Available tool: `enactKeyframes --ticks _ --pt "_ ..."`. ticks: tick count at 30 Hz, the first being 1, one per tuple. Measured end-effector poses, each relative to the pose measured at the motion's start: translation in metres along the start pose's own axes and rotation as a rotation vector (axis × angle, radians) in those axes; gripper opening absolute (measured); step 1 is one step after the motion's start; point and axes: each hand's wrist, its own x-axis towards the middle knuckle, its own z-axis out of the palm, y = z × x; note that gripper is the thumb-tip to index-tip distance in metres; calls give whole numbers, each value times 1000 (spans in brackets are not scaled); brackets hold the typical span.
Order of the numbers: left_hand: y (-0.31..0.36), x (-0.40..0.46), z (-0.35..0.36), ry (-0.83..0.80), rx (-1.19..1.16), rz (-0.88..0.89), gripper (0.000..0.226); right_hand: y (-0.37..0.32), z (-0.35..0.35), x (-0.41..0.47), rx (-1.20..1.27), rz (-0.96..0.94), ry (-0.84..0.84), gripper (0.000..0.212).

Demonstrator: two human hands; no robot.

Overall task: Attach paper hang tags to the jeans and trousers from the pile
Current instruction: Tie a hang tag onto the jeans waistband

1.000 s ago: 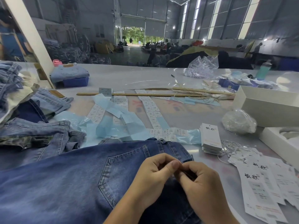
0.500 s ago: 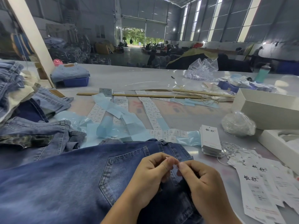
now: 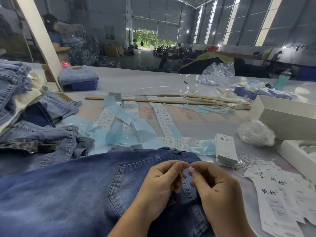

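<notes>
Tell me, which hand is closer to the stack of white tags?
The right hand. It is just below-left of the stack of white tags; the left hand is farther left, over the jeans.

White boxes (image 3: 289, 117), wooden sticks (image 3: 153, 101), blue paper strips (image 3: 136, 129)

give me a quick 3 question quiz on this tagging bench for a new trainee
1. True or false: both hands pinch something small and white over the dark jeans.
2. Which lies right of the right hand? A) loose hang tags B) the blue bin C) the jeans pile
3. Fill in: the neat stack of tags stands just past the jeans' ____.

Key
1. True: the left hand and the right hand meet at a white string.
2. A: loose hang tags lie spread on the table.
3. Waistband.
</notes>
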Motion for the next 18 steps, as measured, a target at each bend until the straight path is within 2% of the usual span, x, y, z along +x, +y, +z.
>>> enactKeyframes --ticks 7,13,18 --pt "-2 -3 1 -24 224 -13 28 0 1 6 -4 43 -93 41" --pt "5 -8 3 -46 238 -58 33 -1 2 8 -82 31 -122 28" --pt "8 -10 4 -51 209 -49 33 -3 2 8 -89 22 -129 31"
